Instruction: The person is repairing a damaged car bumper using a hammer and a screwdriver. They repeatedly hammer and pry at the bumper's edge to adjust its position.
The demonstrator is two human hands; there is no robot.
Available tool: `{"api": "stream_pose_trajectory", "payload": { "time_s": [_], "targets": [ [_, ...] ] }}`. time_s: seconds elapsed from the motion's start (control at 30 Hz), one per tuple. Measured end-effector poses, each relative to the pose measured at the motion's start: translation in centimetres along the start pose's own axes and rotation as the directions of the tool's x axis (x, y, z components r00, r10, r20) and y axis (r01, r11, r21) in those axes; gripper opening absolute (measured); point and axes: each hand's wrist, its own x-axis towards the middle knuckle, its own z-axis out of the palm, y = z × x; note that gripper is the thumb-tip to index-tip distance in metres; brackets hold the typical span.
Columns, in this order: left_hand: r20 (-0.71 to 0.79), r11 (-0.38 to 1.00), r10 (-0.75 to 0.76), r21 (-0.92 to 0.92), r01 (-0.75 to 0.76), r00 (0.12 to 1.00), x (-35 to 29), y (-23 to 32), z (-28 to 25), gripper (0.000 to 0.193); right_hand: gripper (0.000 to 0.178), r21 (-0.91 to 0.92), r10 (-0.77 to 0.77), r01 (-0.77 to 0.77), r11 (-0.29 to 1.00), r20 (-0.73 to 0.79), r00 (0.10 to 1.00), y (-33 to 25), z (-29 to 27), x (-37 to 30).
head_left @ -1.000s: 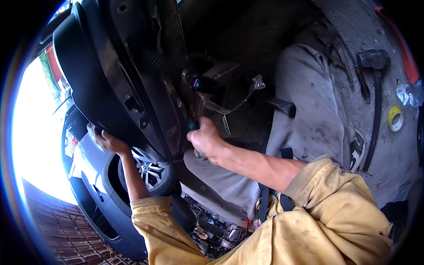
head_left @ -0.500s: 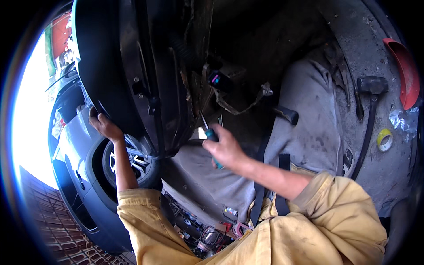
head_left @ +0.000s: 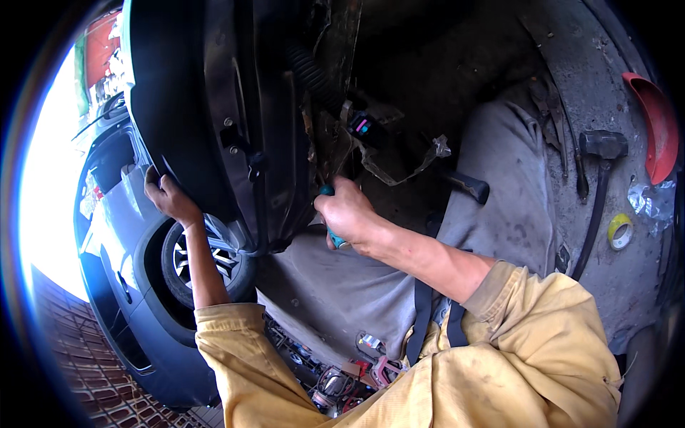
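Observation:
My left hand is closed around the lower edge of a dark car panel that stands upright at the left. In my right hand is a screwdriver, its teal handle wrapped by my fingers. The handle's lower end sticks out below my fist, and the shaft and tip cannot be seen. That hand is close to the panel's inner, metal-framed side. Just beyond it are a black ribbed hose and a small black device with a lit display.
Grey cloth-covered legs spread beneath my arms. On the concrete at right lie a sledgehammer, a yellow tape roll, a red curved piece and clear plastic. A black handle rests by one leg. Behind the panel stands a grey car.
My right hand has moved away from me, slightly left, bringing the screwdriver up against the panel's inner side; its shaft, visible before, is now hidden. My left hand keeps its hold.

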Motion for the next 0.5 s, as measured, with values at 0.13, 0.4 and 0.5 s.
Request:
{"api": "stream_pose_trajectory", "payload": {
  "time_s": [0.13,0.4,0.5],
  "targets": [
    [-0.005,1.000,-0.018,-0.003,0.018,1.000,-0.6,1.0,0.4,0.047,0.034,-0.020,-0.016,0.013,1.000,-0.150,0.989,-0.1,2.5,-0.5],
    [0.111,0.667,0.483,0.596,-0.447,0.869,2.2,-8.9,-0.8,0.031,0.023,0.201,-0.042,0.041,0.979,-0.001,0.999,1.3,7.2,-1.0],
    [0.034,0.989,0.112,0.096,-0.114,0.993,2.8,-0.1,1.5,0.033,0.052,-0.351,-0.262,0.247,0.903,0.004,0.965,2.6,-6.2,-3.8]
  ]
}}
